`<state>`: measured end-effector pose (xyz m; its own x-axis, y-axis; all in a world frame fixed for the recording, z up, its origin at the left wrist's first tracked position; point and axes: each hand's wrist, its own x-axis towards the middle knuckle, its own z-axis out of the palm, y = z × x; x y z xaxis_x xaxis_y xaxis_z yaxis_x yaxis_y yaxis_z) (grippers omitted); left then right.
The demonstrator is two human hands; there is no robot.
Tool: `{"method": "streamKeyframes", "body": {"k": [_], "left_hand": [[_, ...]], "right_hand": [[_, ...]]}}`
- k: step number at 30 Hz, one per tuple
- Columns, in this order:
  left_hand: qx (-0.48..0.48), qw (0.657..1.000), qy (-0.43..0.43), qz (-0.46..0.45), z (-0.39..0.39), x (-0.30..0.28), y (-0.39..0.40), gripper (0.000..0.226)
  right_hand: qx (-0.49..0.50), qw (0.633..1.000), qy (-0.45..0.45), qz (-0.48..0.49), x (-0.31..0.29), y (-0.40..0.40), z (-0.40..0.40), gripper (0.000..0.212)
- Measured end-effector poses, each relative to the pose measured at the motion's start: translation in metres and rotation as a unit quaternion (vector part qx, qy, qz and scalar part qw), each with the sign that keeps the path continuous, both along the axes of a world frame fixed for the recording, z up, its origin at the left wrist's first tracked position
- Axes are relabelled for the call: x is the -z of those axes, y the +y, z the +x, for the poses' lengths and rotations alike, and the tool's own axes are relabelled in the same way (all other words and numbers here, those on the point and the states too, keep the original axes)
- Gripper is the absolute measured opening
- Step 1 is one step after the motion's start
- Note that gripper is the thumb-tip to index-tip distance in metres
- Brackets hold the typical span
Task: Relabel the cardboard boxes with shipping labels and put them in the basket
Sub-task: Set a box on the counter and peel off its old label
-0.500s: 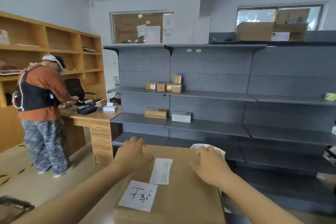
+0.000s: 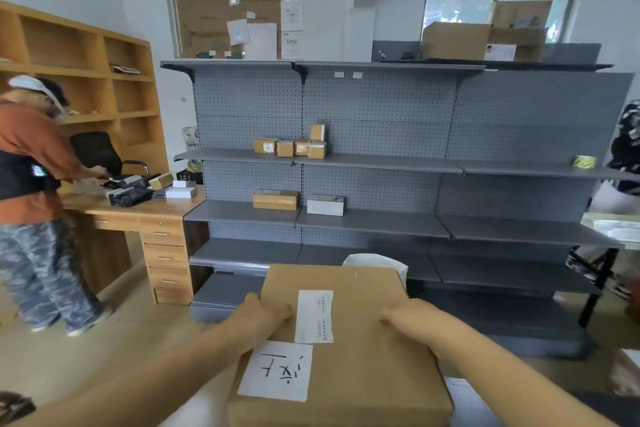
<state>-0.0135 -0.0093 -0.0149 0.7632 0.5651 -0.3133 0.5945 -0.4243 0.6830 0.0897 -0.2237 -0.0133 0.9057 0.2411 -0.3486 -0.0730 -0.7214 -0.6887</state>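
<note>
Change: both hands slid back from the box's far edge toward its middle; view shifted left.
Cardboard box (image 2: 360,340): carried in front, near bottom edge, between both hands.
Left hand (image 2: 266,314): grips box's left edge, fingers curled on top.
Right hand (image 2: 412,322): grips right edge.
Labels: handwritten sheet (image 2: 277,371) near left; printed shipping label (image 2: 314,316) beyond.
Grey shelving (image 2: 381,163): small boxes (image 2: 291,146) on shelf's left part.

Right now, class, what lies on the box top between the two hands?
In the head view, a printed shipping label lies on the cardboard box, between the left hand and the right hand.
</note>
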Motion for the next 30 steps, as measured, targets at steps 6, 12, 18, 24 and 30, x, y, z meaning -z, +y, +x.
{"method": "streamKeyframes", "body": {"k": [6, 12, 18, 24, 30], "left_hand": [[0.006, 0.999, -0.033, -0.018, 0.008, -0.005, -0.011, 0.056], [0.034, 0.996, -0.074, -0.028, 0.023, -0.012, -0.040, 0.054], [0.047, 0.997, -0.062, -0.027, 0.043, -0.018, -0.104, 0.070], [0.047, 0.996, -0.063, -0.035, 0.069, -0.016, -0.190, 0.066], [0.053, 0.995, -0.075, -0.037, 0.096, -0.003, -0.275, 0.067]], "right_hand": [[0.045, 0.999, -0.012, 0.024, -0.004, -0.011, -0.011, 0.020], [0.072, 0.995, -0.063, 0.006, -0.012, -0.048, -0.012, 0.022], [0.097, 0.992, -0.078, 0.004, -0.013, -0.117, -0.001, 0.026], [0.105, 0.991, -0.074, 0.031, -0.005, -0.208, 0.024, 0.021], [0.115, 0.990, -0.064, 0.054, 0.018, -0.293, 0.056, 0.030]]}}
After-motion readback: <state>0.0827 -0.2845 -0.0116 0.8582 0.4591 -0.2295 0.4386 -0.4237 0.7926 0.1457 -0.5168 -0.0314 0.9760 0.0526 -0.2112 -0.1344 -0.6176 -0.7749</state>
